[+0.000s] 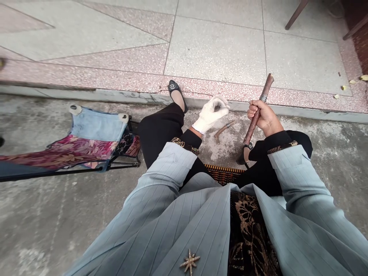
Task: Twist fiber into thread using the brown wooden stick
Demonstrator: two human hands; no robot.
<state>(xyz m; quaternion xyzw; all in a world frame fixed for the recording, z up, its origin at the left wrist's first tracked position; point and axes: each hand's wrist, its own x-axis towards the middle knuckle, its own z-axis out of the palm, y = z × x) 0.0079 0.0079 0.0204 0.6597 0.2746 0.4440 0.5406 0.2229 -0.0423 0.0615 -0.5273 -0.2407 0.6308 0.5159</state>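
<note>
My right hand (265,118) is bare and wrapped round a reddish-brown wooden stick (253,124), which slants up and away. Just above that fist, grey wire (263,97) is wound round the stick in a tight band. My left hand (213,113) wears a white knitted glove. Its fingers are curled closed and pinch a thin wire (236,107) that stretches towards the stick; only a faint line of it shows. Below and between the hands, a small bent piece of wood (221,132) with a greyish wrapped part lies on the concrete.
A folding chair (97,124) with blue and red flowered cloth stands at my left. Ahead, a low step edge (129,96) borders the terrazzo floor (215,50). A woven seat (224,173) shows between my legs. Furniture legs (296,14) and yellow leaves (344,87) are at the right.
</note>
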